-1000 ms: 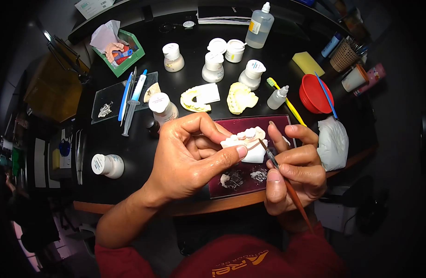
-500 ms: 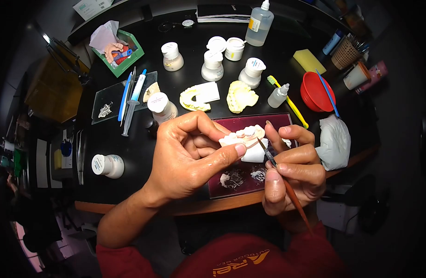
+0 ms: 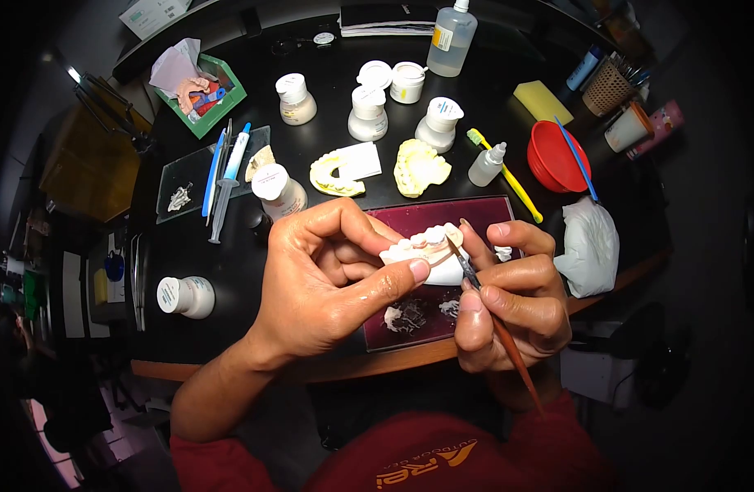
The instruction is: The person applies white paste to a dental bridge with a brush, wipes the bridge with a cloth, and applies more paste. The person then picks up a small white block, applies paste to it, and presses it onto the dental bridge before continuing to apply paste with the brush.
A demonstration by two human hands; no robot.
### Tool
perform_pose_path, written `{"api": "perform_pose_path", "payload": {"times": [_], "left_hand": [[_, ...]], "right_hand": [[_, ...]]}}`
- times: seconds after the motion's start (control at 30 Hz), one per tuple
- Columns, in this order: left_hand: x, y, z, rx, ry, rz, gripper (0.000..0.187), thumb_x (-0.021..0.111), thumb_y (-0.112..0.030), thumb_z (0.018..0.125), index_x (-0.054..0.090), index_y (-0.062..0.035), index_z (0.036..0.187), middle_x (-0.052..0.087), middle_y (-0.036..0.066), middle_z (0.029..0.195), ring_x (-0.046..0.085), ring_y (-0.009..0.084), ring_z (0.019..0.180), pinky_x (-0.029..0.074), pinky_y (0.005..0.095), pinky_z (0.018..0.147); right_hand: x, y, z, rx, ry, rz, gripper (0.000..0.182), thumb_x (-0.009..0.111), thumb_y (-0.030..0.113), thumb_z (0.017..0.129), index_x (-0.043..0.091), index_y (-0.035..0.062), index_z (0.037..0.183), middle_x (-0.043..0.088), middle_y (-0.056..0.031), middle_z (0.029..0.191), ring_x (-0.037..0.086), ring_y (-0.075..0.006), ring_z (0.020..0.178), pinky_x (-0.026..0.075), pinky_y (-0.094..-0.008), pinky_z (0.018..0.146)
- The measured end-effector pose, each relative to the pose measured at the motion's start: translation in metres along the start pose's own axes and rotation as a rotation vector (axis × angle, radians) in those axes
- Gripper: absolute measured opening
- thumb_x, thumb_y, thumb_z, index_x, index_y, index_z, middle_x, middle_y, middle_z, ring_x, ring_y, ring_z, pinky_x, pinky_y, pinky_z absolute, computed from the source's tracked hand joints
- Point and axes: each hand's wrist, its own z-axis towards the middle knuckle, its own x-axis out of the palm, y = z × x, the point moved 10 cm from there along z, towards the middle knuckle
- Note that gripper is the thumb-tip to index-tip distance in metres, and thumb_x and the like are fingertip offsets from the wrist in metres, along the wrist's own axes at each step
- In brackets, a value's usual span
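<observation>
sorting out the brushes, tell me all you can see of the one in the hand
The brush has a slim reddish-brown handle, perhaps wood, a dark metal-like collar and a fine dark tip. Gripped by the right hand, it slants up and leftward, its tip at the tooth model; whether they touch is unclear.

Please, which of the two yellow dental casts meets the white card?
The left cast, a horseshoe with an open middle; the white card meets it. The right cast has a filled middle and lies apart.
</observation>
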Motion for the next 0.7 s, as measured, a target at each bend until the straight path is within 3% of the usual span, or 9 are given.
{"api": "perform_pose_path", "payload": {"times": [0.7], "left_hand": [[0.0004,0.0004,0.0002,-0.013,0.005,0.011,0.021,0.076,0.011,0.085,0.057,0.0026,0.089,0.07,0.019,0.099,0.073,0.0198,0.094,0.063,0.0278,0.081]], "right_hand": [[-0.0005,-0.0003,-0.0007,0.003,-0.008,0.006,0.032,0.067,-0.012,0.08,0.055,0.0031,0.106,0.06,-0.0133,0.094,0.062,-0.0344,0.112,0.067,-0.0467,0.089]]}}
